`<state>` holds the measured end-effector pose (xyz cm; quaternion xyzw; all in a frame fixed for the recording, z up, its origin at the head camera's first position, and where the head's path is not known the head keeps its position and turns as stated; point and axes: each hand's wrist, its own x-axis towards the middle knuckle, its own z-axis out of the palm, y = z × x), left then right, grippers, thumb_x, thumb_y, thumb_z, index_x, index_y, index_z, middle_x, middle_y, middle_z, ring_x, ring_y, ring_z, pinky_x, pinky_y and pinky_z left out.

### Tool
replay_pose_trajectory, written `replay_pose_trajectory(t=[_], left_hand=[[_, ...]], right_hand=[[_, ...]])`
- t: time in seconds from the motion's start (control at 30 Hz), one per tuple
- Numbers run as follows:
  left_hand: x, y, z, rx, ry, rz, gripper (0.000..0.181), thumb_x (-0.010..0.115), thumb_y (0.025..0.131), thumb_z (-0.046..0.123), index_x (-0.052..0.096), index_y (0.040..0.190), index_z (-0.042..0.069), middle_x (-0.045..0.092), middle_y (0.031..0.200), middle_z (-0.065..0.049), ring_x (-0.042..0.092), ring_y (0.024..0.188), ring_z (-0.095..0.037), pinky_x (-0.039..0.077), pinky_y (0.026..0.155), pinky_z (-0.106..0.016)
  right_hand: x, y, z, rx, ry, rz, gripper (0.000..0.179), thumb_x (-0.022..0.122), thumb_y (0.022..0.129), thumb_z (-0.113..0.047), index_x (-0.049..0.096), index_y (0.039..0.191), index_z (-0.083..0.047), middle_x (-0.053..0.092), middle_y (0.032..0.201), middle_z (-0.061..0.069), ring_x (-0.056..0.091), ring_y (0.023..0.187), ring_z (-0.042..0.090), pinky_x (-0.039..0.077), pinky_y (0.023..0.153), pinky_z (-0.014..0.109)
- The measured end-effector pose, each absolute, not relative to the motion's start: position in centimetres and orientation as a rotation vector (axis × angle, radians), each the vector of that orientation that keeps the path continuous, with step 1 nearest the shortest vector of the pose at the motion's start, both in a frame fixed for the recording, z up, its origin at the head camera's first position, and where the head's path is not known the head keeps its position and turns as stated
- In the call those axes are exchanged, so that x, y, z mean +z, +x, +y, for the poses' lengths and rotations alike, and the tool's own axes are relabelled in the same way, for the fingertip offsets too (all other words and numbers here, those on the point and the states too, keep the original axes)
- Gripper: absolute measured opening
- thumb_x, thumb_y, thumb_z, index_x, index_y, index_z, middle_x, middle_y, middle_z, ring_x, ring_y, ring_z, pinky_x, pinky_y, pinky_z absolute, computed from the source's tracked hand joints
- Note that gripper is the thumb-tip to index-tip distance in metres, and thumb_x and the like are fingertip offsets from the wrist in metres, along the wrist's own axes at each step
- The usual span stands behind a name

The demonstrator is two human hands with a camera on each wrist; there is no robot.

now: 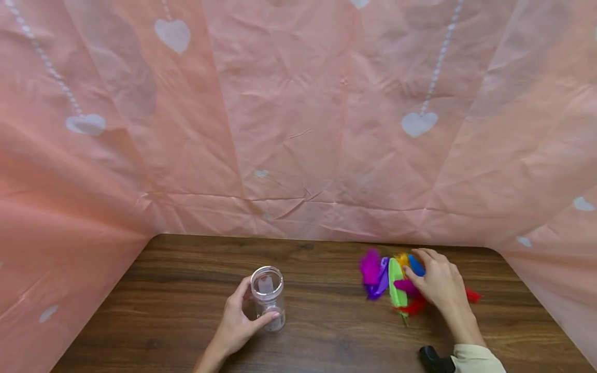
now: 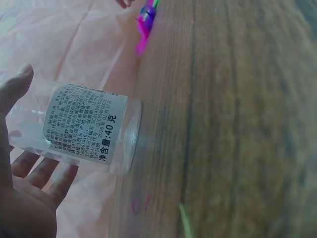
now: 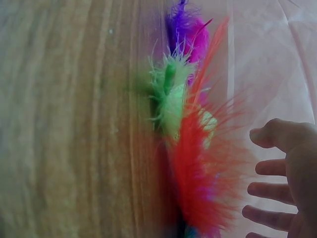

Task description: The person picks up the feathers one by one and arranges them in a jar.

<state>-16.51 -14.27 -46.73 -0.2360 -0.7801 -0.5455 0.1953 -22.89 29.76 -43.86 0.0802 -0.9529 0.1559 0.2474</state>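
Observation:
My left hand [image 1: 236, 318] grips a clear, lidless plastic jar [image 1: 268, 295] around its side, thumb across the front and fingers behind. The jar stands upright, open mouth up. A white printed label [image 2: 85, 123] shows low on its wall in the left wrist view. Over to the right, my right hand [image 1: 440, 280] is spread above a pile of bright feathers, its fingers parted and nothing between them. The pile has a magenta feather [image 1: 370, 267], a light green feather [image 1: 397, 282], a blue feather [image 1: 416, 265] and a red feather [image 3: 198, 163], with purple and orange ones among them.
A brown wooden table [image 1: 326, 331] carries everything. Pink cloth [image 1: 303, 129] with white hearts hangs along its back and sides. Near the front edge, by the right sleeve [image 1: 478, 358], is a black object [image 1: 434, 359].

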Motion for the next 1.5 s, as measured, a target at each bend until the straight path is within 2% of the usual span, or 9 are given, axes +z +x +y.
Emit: replay_pose_trajectory(t=[0.23, 0.5, 0.8, 0.97, 1.17, 1.37, 1.5], left_hand=[[-46.6, -16.2, -14.2, -1.526, -0.690, -2.188, 0.068, 0.093, 0.075, 0.008, 0.058, 0.133, 0.003, 0.072, 0.116, -0.012, 0.069, 0.105, -0.016, 0.056, 0.092, -0.030], [-46.7, -16.2, -13.9, -1.522, -0.708, -2.180, 0.071, 0.094, 0.074, 0.009, 0.058, 0.135, 0.006, 0.071, 0.119, -0.009, 0.070, 0.107, -0.017, 0.055, 0.095, -0.030], [-46.6, -16.0, -13.5, -1.533, -0.761, -2.141, 0.072, 0.094, 0.073, 0.007, 0.058, 0.134, 0.005, 0.072, 0.117, -0.012, 0.071, 0.104, -0.018, 0.057, 0.091, -0.030], [-46.4, -16.0, -13.2, -1.541, -0.780, -2.139, 0.072, 0.094, 0.073, 0.007, 0.057, 0.135, 0.004, 0.071, 0.116, -0.014, 0.071, 0.104, -0.018, 0.058, 0.089, -0.031], [-46.6, -16.0, -12.8, -1.549, -0.783, -2.156, 0.071, 0.094, 0.073, 0.008, 0.057, 0.134, 0.005, 0.072, 0.115, -0.011, 0.071, 0.102, -0.018, 0.058, 0.087, -0.032], [-46.7, -16.0, -12.3, -1.572, -0.811, -2.145, 0.072, 0.094, 0.073, 0.007, 0.057, 0.134, 0.005, 0.072, 0.115, -0.015, 0.071, 0.104, -0.021, 0.057, 0.090, -0.032], [-46.6, -16.1, -12.0, -1.559, -0.819, -2.152, 0.071, 0.094, 0.073, 0.010, 0.058, 0.134, 0.006, 0.072, 0.115, -0.012, 0.071, 0.104, -0.020, 0.057, 0.090, -0.032]], right_hand=[[-43.9, -23.0, 29.9, 0.426, 0.223, -2.589, 0.044, 0.084, 0.082, -0.021, 0.071, 0.116, 0.003, 0.068, 0.120, 0.028, 0.064, 0.102, 0.055, 0.050, 0.082, 0.068], [-44.1, -23.2, 30.0, 0.433, 0.227, -2.592, 0.042, 0.084, 0.081, -0.021, 0.072, 0.114, 0.002, 0.069, 0.118, 0.027, 0.065, 0.100, 0.054, 0.050, 0.080, 0.068], [-44.0, -23.6, 30.4, 0.419, 0.240, -2.583, 0.041, 0.084, 0.081, -0.021, 0.071, 0.113, 0.003, 0.069, 0.116, 0.026, 0.065, 0.096, 0.054, 0.051, 0.076, 0.068], [-43.9, -23.9, 30.3, 0.428, 0.233, -2.595, 0.041, 0.084, 0.082, -0.020, 0.071, 0.114, 0.003, 0.069, 0.117, 0.027, 0.064, 0.097, 0.054, 0.050, 0.078, 0.068], [-44.1, -24.1, 30.2, 0.429, 0.229, -2.616, 0.042, 0.083, 0.083, -0.021, 0.071, 0.115, 0.004, 0.068, 0.118, 0.028, 0.064, 0.099, 0.055, 0.050, 0.080, 0.068], [-44.3, -24.1, 30.3, 0.432, 0.220, -2.623, 0.044, 0.083, 0.083, -0.022, 0.070, 0.116, 0.003, 0.068, 0.119, 0.029, 0.063, 0.100, 0.056, 0.049, 0.081, 0.068], [-44.3, -24.2, 30.3, 0.439, 0.222, -2.628, 0.045, 0.083, 0.084, -0.023, 0.069, 0.117, 0.003, 0.067, 0.119, 0.029, 0.063, 0.101, 0.056, 0.049, 0.081, 0.069]])
